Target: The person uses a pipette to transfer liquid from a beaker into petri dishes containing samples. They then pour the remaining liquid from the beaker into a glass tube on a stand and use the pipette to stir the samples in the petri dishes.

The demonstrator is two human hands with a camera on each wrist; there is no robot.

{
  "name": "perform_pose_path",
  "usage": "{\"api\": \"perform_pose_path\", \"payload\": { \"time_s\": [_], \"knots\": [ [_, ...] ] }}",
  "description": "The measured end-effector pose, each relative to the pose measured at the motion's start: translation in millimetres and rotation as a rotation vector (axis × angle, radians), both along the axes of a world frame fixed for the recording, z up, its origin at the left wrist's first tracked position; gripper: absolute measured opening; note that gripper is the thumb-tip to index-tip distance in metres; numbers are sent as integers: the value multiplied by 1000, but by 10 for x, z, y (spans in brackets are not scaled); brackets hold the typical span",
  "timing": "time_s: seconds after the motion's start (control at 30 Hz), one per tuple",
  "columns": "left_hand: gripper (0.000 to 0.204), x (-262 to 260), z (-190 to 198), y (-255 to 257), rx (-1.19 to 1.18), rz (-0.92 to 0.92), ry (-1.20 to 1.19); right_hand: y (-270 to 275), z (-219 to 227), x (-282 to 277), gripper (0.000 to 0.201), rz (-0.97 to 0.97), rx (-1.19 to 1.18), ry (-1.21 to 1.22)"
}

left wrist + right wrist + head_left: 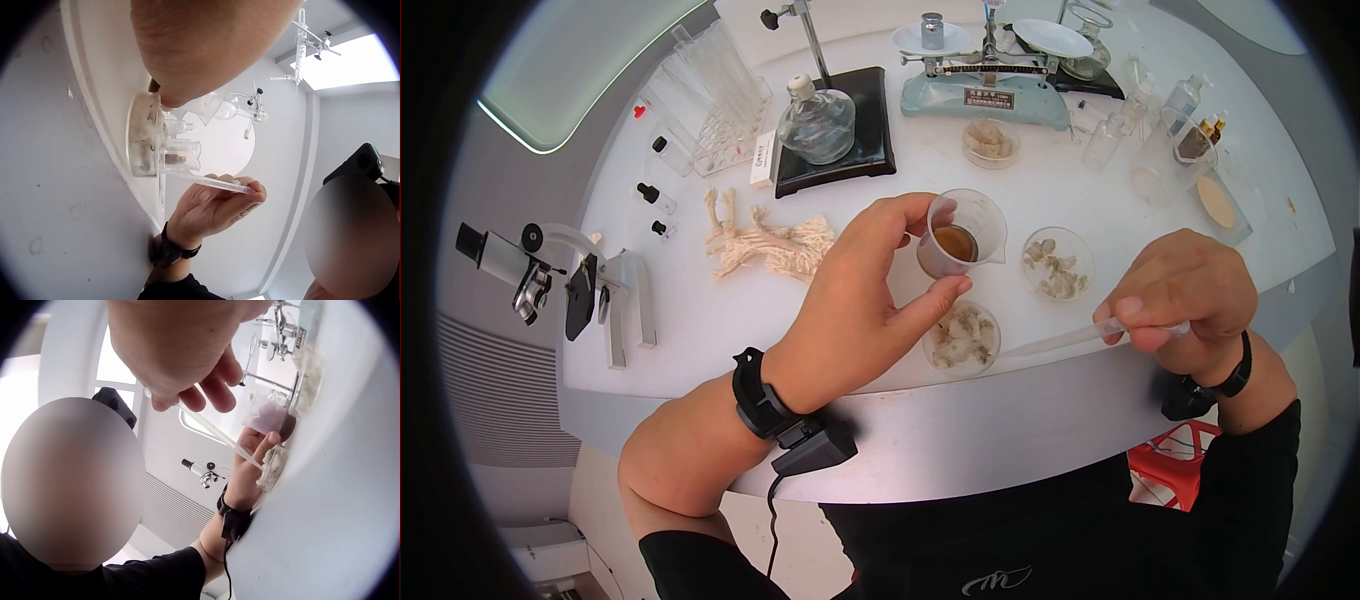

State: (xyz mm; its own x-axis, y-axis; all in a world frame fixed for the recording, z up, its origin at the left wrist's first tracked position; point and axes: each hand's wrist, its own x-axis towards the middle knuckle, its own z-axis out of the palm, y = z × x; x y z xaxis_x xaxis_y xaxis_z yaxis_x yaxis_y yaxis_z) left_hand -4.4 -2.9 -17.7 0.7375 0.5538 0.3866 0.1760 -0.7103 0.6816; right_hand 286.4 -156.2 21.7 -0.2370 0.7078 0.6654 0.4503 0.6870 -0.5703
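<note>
In the head view my left hand (865, 285) holds a small clear plastic beaker (975, 215) with brown liquid in the bottom, thumb on one side and fingers on the other. My right hand (1185, 290) pinches a translucent plastic dropper (1065, 340) by its bulb end. The dropper's thin tip points left, right at the rim of a petri dish (962, 340) with pale fluffy clumps. That dish stands just below the beaker, near the table's front edge. A second petri dish (1057, 264) of similar clumps lies between the hands. The right wrist view also shows the dropper (215, 431) slanting toward a dish.
A bundle of cream-coloured fibres (770, 240) lies left of my left hand, with a microscope (590, 280) farther left. Behind stand a glass burner on a black stand (870, 130), a balance (985, 100) and a third dish (991, 144). Glass bottles (1105, 140) cluster at the back right.
</note>
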Motion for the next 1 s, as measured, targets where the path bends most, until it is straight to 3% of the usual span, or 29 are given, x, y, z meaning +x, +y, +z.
{"api": "perform_pose_path", "payload": {
  "time_s": [0.23,1.0],
  "knots": [
    [58,4,-4,0,11,2,-6,37,66,-2,20,22,-18,-118],
    [58,-1,-9,2,9,-1,4,59,44,-9,24,66,89,-151]
  ]
}}
